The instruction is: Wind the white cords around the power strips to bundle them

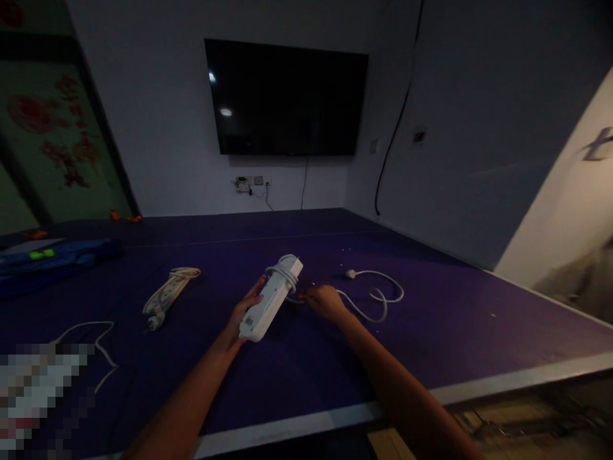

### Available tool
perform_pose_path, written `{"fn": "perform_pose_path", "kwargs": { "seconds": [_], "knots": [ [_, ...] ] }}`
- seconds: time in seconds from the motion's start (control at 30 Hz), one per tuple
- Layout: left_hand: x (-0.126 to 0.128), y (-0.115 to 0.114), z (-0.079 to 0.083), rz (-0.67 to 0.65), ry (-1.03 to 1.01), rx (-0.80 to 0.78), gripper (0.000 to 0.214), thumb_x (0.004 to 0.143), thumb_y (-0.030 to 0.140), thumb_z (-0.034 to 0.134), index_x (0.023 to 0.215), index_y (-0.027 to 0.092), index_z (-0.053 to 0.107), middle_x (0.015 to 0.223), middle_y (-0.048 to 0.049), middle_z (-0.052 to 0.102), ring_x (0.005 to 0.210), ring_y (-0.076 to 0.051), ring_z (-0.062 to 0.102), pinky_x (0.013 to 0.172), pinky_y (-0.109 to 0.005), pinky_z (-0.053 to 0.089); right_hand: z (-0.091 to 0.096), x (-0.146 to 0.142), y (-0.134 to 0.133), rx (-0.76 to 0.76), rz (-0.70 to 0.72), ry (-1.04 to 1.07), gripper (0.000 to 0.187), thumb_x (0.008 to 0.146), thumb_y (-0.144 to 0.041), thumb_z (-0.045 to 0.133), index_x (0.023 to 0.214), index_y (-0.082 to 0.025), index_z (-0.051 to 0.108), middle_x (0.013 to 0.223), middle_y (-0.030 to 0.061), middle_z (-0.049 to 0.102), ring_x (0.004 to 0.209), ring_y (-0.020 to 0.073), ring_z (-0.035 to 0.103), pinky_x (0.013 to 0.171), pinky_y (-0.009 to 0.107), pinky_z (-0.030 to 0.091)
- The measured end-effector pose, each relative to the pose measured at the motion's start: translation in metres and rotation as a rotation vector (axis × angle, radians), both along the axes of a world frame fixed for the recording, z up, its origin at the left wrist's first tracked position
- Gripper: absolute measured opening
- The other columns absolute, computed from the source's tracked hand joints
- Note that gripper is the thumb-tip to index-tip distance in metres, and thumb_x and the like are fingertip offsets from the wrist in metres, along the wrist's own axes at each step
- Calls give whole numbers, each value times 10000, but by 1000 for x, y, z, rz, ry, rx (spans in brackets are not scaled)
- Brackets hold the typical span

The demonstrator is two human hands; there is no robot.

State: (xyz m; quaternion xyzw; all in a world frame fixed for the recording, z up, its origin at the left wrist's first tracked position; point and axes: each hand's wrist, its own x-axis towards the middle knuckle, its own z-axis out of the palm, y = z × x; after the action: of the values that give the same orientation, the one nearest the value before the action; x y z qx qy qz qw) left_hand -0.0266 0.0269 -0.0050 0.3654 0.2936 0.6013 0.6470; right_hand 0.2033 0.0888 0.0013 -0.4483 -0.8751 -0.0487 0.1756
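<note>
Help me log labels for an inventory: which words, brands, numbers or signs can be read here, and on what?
None can be read with certainty.
White power strip in the left hand: dark mark near its lower end, too small to read.
Green panel at left: red characters, too blurred to quote.
Television: no legible brand.
Lower-left corner: pixelated, so nothing can be read.

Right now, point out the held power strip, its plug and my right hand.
Power strip [270, 304], head view: middle of its casing.
Plug [350, 274], head view: its body.
Right hand [326, 301], head view: its back.
</note>
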Motion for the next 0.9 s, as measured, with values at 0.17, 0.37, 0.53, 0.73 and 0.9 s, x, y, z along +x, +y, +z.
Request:
{"fn": "perform_pose_path", "kwargs": {
  "seconds": [0.17, 0.37, 0.53, 0.73, 0.9],
  "knots": [
    [1, -1, -2, -308, 104, 39, 919, 574, 199, 710, 1404, 208, 315, 1154, -106, 620, 826, -211, 645, 660, -251, 477, 6, 15, 9, 114, -125, 97, 245, 868, -236, 479, 803, -172, 706, 818, 81, 701, 789, 187, 628, 687, 244, 379],
    [5, -2, -6, -301, 213, -29, 897, 621, 176, 708, 1413, 233, 290, 1009, -100, 672, 692, -187, 652, 563, -231, 457, 9, 48, 20, 353, -515, 396, 402, 932, -350, 361, 839, -138, 690, 796, 111, 671, 767, 204, 588, 711, 284, 350],
    [4, 3, -8, 86, 130, -59, 754, 658, 177, 691, 1355, 186, 402, 957, -75, 686, 648, -145, 632, 551, -216, 468, 6, 84, 29, 380, -837, 513, 442, 931, -363, 340, 852, -101, 686, 797, 145, 666, 771, 231, 579, 681, 302, 337],
    [-5, 1, 5, 139, -57, -15, 682, 705, 247, 633, 1341, 180, 397, 1020, -77, 674, 744, -173, 655, 583, -233, 515, -11, 102, 37, 198, -972, 433, 371, 883, -345, 424, 902, -103, 704, 866, 181, 676, 850, 286, 583, 698, 340, 363],
    [-4, -1, 8, 102, -39, 15, 715, 690, 252, 634, 1356, 192, 381, 1099, -86, 647, 786, -181, 659, 601, -230, 513, -10, 86, 39, 312, -753, 423, 306, 861, -285, 448, 948, -114, 686, 956, 168, 662, 987, 293, 535, 830, 395, 373]
  ]
}}
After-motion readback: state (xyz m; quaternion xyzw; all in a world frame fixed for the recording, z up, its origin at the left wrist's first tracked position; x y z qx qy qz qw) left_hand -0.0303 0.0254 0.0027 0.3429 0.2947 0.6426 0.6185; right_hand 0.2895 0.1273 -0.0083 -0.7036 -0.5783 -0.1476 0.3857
